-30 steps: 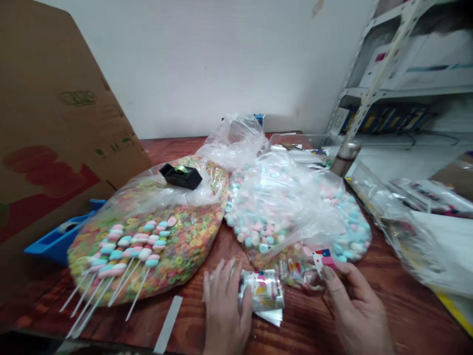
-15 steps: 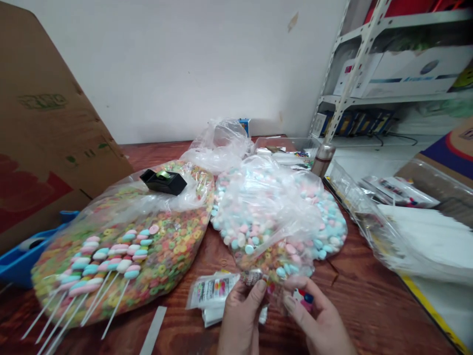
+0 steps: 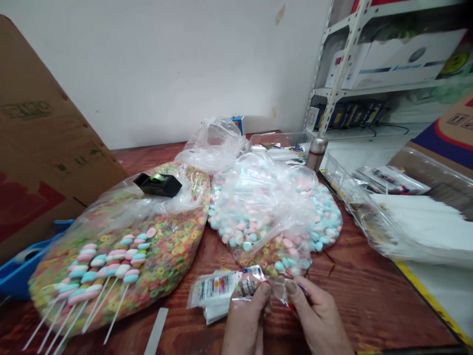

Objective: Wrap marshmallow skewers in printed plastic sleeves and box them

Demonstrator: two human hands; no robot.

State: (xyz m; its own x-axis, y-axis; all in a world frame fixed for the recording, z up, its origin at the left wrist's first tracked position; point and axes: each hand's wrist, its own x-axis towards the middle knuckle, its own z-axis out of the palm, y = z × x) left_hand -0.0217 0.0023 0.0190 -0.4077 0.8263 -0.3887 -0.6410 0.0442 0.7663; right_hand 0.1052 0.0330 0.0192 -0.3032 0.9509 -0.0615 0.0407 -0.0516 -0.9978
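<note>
Low in the middle of the head view, my left hand [image 3: 247, 315] pinches a small clear printed plastic packet [image 3: 250, 283] between thumb and fingers. Close on its right, my right hand [image 3: 318, 313] is closed with thumb against forefinger, gripping the packet's other side; its fingers partly cover red and blue print. What the packet contains is hard to make out. Behind and left of my left hand lies a stack of similar packets [image 3: 212, 291]. Just beyond both hands sits a large clear bag of pink, blue and white marshmallows [image 3: 318, 217].
Several marshmallow skewers [image 3: 121, 256] and a black tape dispenser [image 3: 159, 185] rest on a big bag of cereal rings [image 3: 181, 241]. A blue holder [image 3: 18, 276] and cardboard box [image 3: 55, 148] stand left. To the right are a metallic bottle [image 3: 317, 154] and clear bin [image 3: 354, 212].
The packet has turned, so its silvery, printed upper part now shows above my left thumb. My right fingers now cover more of its coloured print. The whole view has shifted slightly.
</note>
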